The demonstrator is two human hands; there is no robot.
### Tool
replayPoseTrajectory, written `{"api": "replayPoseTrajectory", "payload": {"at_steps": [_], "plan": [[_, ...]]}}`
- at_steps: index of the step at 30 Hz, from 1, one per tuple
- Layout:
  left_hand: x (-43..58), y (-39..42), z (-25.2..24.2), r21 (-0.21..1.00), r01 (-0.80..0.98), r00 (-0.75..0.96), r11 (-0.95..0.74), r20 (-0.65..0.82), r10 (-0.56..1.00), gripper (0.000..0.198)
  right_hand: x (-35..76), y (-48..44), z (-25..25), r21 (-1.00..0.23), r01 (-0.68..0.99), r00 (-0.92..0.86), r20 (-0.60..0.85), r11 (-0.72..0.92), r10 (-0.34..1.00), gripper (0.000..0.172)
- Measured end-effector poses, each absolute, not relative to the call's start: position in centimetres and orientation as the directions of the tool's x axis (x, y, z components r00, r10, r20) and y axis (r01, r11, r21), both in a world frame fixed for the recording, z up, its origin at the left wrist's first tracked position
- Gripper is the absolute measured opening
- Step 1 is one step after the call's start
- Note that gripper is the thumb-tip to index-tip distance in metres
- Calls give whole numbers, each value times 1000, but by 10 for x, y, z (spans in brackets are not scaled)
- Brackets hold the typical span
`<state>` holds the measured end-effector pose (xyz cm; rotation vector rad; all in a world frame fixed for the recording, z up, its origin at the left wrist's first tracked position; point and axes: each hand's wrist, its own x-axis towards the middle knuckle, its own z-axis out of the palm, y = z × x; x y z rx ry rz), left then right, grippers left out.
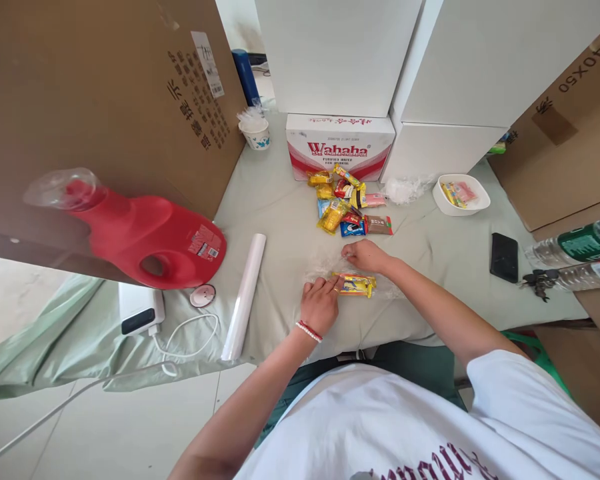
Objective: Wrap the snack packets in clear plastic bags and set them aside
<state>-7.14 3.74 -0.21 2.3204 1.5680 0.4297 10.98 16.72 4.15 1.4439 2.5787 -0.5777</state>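
A yellow snack packet lies on a sheet of clear plastic film near the front of the table. My left hand rests flat at the packet's left end, its fingertips touching the wrapper and the film. Just beyond the packet, my right hand is closed, pinching the far edge of the film between thumb and fingers. A pile of small wrapped snacks, yellow, blue, red and brown, sits farther back, in front of the Wahaha water carton.
At left are a white roll, red jug, power bank with cable, and paper cup. To the right stand a white bowl with snacks, crumpled film, phone, keys and plastic bottles.
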Motion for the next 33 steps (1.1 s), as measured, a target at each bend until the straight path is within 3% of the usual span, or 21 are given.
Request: {"api": "replayPoseTrajectory", "payload": {"at_steps": [4, 7, 10, 12, 14, 19, 25, 27, 30, 33], "plan": [[-74, 40, -12, 434, 844, 328, -316, 48, 943, 45, 120, 120, 43, -316, 673, -737, -208, 669, 643, 43], [-89, 41, -26, 597, 757, 279, -266, 74, 957, 38, 128, 88, 34, -289, 635, -772, -202, 716, 603, 50], [-115, 51, -42, 775, 630, -24, -45, 77, 997, 41, 131, 72, 25, -236, 649, -761, -186, 724, 622, 48], [-131, 60, -48, 782, 606, -271, 145, 31, 962, 41, 128, 67, 21, -222, 661, -749, -160, 716, 642, 43], [-140, 71, -48, 742, 642, -351, 193, 60, 934, 46, 124, 65, 19, -225, 672, -739, -132, 706, 661, 40], [-133, 95, -41, 697, 689, -286, 196, 14, 958, 40, 115, 62, 18, -230, 696, -713, -115, 680, 691, 39], [-112, 95, -29, 580, 780, -233, 236, -81, 969, 49, 114, 57, 23, -241, 725, -684, -138, 645, 717, 41], [-110, 85, -21, 566, 803, -158, 188, -102, 982, 36, 116, 55, 23, -263, 718, -687, -121, 644, 716, 39], [-100, 68, -8, 644, 759, -121, 97, -6, 993, 11, 118, 53, 20, -294, 700, -696, -79, 650, 714, 40], [-73, 52, -1, 659, 751, -40, -39, 103, 994, 12, 117, 51, 14, -332, 707, -676, -58, 624, 734, 35]]}}
